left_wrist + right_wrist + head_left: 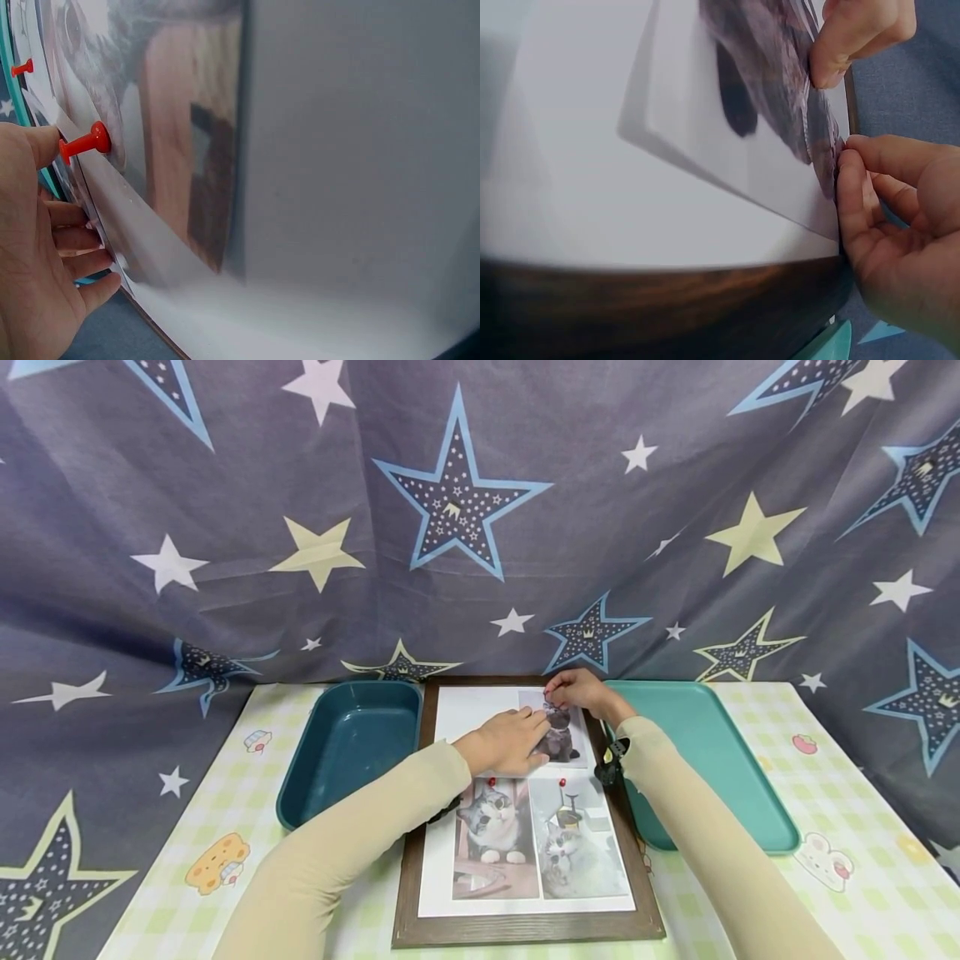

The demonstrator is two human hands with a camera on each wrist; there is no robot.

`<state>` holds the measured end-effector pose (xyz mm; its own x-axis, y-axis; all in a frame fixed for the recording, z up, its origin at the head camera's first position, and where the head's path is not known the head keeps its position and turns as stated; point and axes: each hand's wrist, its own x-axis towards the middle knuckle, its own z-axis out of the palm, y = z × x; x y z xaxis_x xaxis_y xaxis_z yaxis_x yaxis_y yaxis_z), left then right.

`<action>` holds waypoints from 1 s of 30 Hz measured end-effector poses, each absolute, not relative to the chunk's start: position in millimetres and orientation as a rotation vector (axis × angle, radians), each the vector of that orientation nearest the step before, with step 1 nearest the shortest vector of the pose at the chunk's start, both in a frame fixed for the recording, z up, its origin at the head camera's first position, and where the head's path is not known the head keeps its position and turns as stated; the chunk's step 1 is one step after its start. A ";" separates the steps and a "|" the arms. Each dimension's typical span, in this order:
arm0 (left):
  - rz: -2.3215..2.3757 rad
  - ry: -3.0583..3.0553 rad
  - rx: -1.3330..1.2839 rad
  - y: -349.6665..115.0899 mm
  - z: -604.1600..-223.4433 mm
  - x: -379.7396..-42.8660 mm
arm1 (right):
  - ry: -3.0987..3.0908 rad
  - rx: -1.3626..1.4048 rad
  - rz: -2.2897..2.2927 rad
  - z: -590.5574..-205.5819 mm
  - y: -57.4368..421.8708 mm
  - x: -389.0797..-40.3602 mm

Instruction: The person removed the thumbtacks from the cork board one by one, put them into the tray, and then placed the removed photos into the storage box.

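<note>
The right hand (581, 688) pinches a red pin (551, 697). If the left hand (504, 744), fingers lying apart, presses weakly, the photo (561, 745) could slip.

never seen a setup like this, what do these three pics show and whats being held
There is no machine here: someone is working bare-handed. The wide picture comes from a camera worn on the head; the two close ones come from wrist cameras. On the checked tablecloth lies a brown-framed white board, with a dark blue tray to its left and a green tray to its right. Two lower cat photos each have a red pin at the top. The left hand touches the upper cat photo, while the right hand pinches something small and reddish near its top edge, perhaps another pin; it is mostly hidden.
</note>
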<state>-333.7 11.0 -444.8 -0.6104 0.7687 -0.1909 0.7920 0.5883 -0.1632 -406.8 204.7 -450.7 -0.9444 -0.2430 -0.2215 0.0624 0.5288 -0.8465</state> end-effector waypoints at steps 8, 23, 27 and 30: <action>-0.363 2.716 1.345 11.5 -445.5 -333.5 | 2.467 -0.180 -1.382 -450.3 204.0 -405.0; -0.371 2.715 1.342 11.8 -447.5 -334.0 | 2.479 -0.182 -1.354 -453.1 205.5 -408.2; -0.369 2.720 1.345 11.2 -446.3 -333.1 | 2.477 -0.189 -1.360 -452.8 204.6 -407.5; -0.376 2.724 1.352 11.5 -446.8 -333.3 | 2.478 -0.191 -1.362 -452.4 204.5 -406.7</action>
